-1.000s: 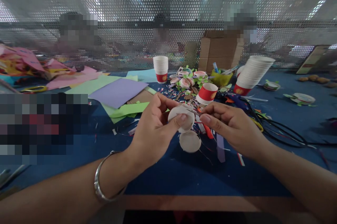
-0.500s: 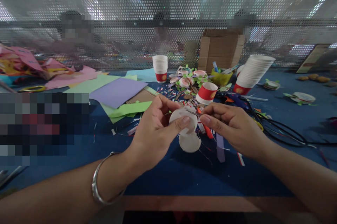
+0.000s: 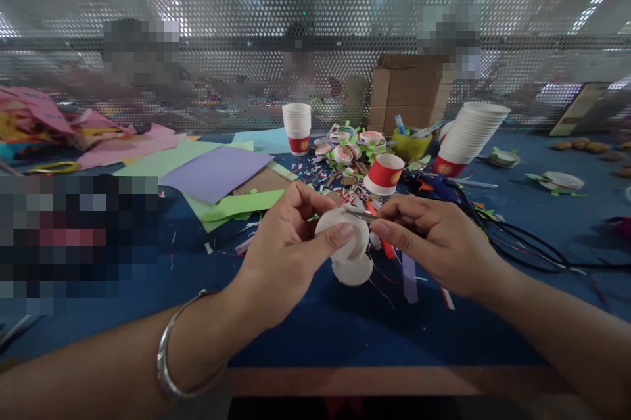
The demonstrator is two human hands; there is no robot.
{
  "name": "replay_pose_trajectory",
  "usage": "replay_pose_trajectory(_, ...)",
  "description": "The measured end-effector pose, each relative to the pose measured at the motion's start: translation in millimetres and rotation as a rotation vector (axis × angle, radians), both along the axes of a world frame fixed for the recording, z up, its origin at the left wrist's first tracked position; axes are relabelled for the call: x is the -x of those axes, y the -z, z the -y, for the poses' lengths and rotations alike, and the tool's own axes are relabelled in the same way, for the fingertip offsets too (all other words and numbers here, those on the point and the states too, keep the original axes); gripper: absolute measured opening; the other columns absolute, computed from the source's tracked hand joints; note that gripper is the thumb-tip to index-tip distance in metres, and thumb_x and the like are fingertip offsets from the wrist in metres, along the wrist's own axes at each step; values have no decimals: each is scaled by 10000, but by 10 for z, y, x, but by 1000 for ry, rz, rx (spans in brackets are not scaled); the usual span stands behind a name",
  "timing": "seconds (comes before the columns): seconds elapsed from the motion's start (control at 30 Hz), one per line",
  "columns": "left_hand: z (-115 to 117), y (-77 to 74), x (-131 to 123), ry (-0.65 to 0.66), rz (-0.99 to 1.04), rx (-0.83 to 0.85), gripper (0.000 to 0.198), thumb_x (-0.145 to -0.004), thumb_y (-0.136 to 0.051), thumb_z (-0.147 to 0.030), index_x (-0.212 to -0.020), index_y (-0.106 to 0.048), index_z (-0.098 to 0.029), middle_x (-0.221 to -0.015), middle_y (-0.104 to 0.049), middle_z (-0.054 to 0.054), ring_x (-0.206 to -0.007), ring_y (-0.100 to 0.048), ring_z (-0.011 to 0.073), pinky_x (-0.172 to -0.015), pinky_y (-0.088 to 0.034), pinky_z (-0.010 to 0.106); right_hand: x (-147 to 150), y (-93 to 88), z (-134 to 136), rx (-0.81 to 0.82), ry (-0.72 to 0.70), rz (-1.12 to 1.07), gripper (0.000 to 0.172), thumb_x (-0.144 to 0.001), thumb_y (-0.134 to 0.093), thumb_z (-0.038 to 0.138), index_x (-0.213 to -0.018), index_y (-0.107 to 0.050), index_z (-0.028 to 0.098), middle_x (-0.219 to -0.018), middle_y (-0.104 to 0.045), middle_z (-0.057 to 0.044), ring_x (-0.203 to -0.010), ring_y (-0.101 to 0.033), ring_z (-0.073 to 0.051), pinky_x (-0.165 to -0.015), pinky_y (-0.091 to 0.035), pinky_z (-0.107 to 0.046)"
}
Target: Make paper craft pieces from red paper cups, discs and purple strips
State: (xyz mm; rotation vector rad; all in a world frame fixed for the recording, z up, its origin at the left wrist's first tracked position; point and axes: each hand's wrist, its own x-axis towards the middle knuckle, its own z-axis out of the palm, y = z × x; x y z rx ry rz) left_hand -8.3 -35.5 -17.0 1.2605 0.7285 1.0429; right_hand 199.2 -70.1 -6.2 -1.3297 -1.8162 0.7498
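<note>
My left hand (image 3: 296, 249) pinches a round white paper-cup base (image 3: 340, 226) between thumb and fingers, the thumb flat on its face. In my right hand (image 3: 434, 236) is a thin pointed metal tool (image 3: 362, 213), held between thumb and fingertips. Its tip lies against the upper rim of the cup base; the rest of it is hidden in the hand, so its kind cannot be made out. Just below, a second white paper disc (image 3: 353, 272) shows on the table. Behind the hands stands a short cut red-and-white paper cup (image 3: 382, 175).
Stacked paper cups (image 3: 296, 127) stand at the back, with a taller leaning stack (image 3: 470, 137) on the right. Paper turtles (image 3: 344, 154) and scraps lie between them. Coloured sheets (image 3: 217, 173) spread left. A black cable (image 3: 527, 242) loops at right, near a cardboard box (image 3: 407, 94).
The metal tool shows a little more along the rim, and the cup base is turned slightly. The view has shifted a little, so everything sits slightly further left.
</note>
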Motion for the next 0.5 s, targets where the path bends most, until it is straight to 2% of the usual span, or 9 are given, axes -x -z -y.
replay_pose_trajectory(0.23, -9, -34, -26, -9, 45, 110, 440, -696, -893, -205, -914, -510, -203, -810, -645, -48, -727, -608, 101, -650, -501, 213, -13, 40, -16, -36, 39, 76, 363, -980, -586, 535, -808, -645, 221, -693, -589, 5, -583, -477, -126, -529, -366, -274)
replay_pose_trajectory(0.5, -51, -67, -25, 54, 30, 129, 469, -748, -861, -194, -1031, -487, -208, -804, -648, -52, -676, -637, 96, -621, -531, 204, -32, 48, -20, -7, 54, 118, 372, -969, -589, 558, -830, -646, 216, -709, -602, 3, -604, -493, -129, -543, -376, -273)
